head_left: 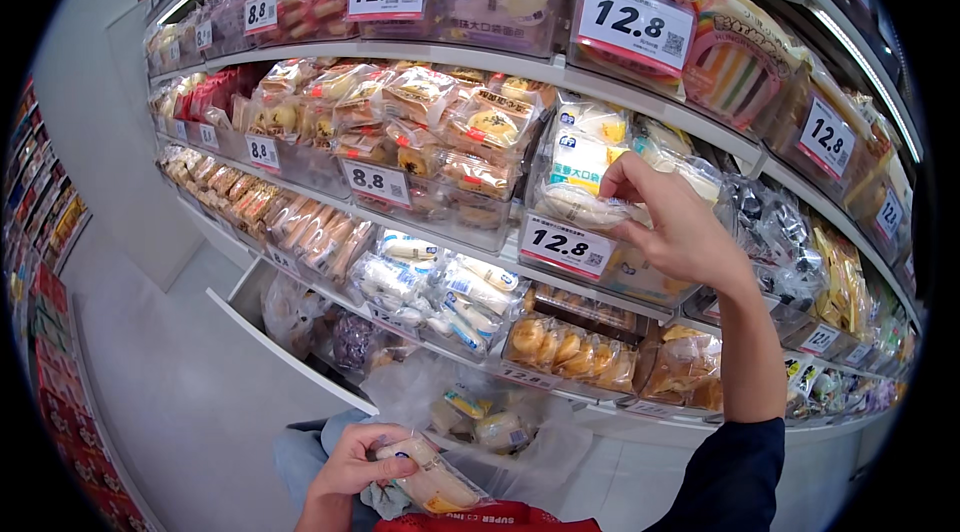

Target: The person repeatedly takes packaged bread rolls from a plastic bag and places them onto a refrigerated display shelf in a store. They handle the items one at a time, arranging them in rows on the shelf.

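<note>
My left hand [362, 462] is low in the picture, closed around a clear-wrapped pale bread roll [432, 475]. My right hand [680, 222] reaches up to the middle shelf. Its thumb and fingertips pinch the right edge of a clear and white bread pack [578, 182], which lies on top of others in a clear plastic bin. A white price card [566, 246] hangs on the front of that bin, below the pack. Just ahead of my left hand, a thin translucent plastic bag [560, 452] holds more wrapped bread [500, 430].
Wrapped round buns [490, 122] fill the bin to the left, and dark-wrapped packs [770, 222] lie to the right. Bread packs [740, 72] stand on the shelf above. A pulled-out white drawer [290, 357] holds bagged goods at lower left. Grey floor [200, 412] lies beyond it.
</note>
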`<action>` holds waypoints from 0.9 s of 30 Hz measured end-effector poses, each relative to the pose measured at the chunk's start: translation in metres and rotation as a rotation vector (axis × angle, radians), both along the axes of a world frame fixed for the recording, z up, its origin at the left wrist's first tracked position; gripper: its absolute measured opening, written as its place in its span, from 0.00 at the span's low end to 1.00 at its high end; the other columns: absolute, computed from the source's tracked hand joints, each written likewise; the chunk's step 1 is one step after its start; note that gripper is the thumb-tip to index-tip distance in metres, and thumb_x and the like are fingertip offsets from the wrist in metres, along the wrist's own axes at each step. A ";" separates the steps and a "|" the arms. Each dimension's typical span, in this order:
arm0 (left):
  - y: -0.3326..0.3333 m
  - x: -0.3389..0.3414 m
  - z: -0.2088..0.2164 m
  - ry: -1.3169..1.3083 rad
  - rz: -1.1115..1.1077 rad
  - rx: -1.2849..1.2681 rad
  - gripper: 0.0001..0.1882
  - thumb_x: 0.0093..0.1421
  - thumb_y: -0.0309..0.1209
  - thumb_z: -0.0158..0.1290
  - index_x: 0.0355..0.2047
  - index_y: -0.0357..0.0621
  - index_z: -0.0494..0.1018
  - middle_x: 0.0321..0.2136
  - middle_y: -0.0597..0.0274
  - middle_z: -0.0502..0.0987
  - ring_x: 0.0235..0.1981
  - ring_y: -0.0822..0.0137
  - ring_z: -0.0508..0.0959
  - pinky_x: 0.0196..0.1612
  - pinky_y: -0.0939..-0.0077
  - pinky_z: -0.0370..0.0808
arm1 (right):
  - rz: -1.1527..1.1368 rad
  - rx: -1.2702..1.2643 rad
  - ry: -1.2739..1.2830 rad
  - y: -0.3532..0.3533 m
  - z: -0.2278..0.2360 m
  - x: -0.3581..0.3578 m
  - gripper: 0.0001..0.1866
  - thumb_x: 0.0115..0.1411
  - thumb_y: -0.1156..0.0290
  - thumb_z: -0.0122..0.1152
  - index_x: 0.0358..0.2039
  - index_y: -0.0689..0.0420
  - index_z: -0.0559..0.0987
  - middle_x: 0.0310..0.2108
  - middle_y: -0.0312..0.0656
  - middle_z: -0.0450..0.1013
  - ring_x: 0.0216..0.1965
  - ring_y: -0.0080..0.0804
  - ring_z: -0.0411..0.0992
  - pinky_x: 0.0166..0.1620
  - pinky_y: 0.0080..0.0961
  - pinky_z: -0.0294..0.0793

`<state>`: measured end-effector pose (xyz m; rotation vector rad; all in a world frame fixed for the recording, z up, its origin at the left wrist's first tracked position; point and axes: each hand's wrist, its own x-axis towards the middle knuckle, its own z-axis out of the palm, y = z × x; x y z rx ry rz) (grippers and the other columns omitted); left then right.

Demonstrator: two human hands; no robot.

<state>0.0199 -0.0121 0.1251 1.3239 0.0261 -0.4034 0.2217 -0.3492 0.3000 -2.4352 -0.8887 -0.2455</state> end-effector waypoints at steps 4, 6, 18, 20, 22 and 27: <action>0.002 -0.003 0.000 -0.022 0.011 -0.006 0.20 0.46 0.29 0.63 0.39 0.29 0.79 0.36 0.53 0.82 0.27 0.75 0.79 0.22 0.88 0.71 | 0.040 -0.058 0.126 -0.004 0.011 -0.003 0.17 0.59 0.68 0.62 0.45 0.62 0.70 0.42 0.49 0.74 0.48 0.43 0.73 0.51 0.32 0.71; 0.004 -0.004 0.000 -0.025 0.004 -0.001 0.20 0.46 0.29 0.63 0.39 0.29 0.79 0.36 0.54 0.82 0.27 0.75 0.79 0.22 0.88 0.71 | -0.006 -0.049 0.161 -0.003 0.020 0.003 0.20 0.62 0.63 0.60 0.49 0.62 0.71 0.46 0.48 0.73 0.51 0.40 0.72 0.53 0.31 0.70; 0.009 -0.012 -0.006 -0.045 0.012 0.010 0.20 0.46 0.28 0.63 0.40 0.30 0.79 0.35 0.55 0.82 0.29 0.73 0.80 0.25 0.86 0.73 | -0.276 -0.416 -0.018 0.012 0.015 0.074 0.23 0.51 0.67 0.63 0.45 0.68 0.74 0.45 0.58 0.73 0.51 0.49 0.71 0.56 0.39 0.68; 0.008 -0.013 -0.008 -0.047 0.039 0.002 0.20 0.46 0.28 0.63 0.40 0.29 0.79 0.34 0.55 0.82 0.28 0.73 0.80 0.25 0.86 0.72 | -0.267 -0.479 -0.035 0.012 0.014 0.084 0.26 0.50 0.66 0.63 0.48 0.67 0.73 0.45 0.56 0.72 0.50 0.48 0.70 0.54 0.37 0.69; 0.008 -0.014 -0.008 -0.044 0.060 -0.009 0.20 0.46 0.28 0.63 0.39 0.29 0.79 0.32 0.56 0.82 0.27 0.74 0.79 0.24 0.86 0.72 | -0.261 -0.522 -0.044 0.011 0.013 0.088 0.26 0.50 0.66 0.63 0.48 0.66 0.73 0.43 0.53 0.71 0.47 0.47 0.70 0.51 0.36 0.69; 0.008 -0.012 -0.005 -0.049 0.021 -0.016 0.17 0.52 0.29 0.63 0.42 0.34 0.79 0.29 0.64 0.81 0.20 0.82 0.72 0.20 0.89 0.65 | -0.245 -0.461 -0.005 0.007 0.015 0.083 0.20 0.49 0.65 0.63 0.39 0.65 0.72 0.37 0.48 0.67 0.41 0.45 0.68 0.45 0.35 0.69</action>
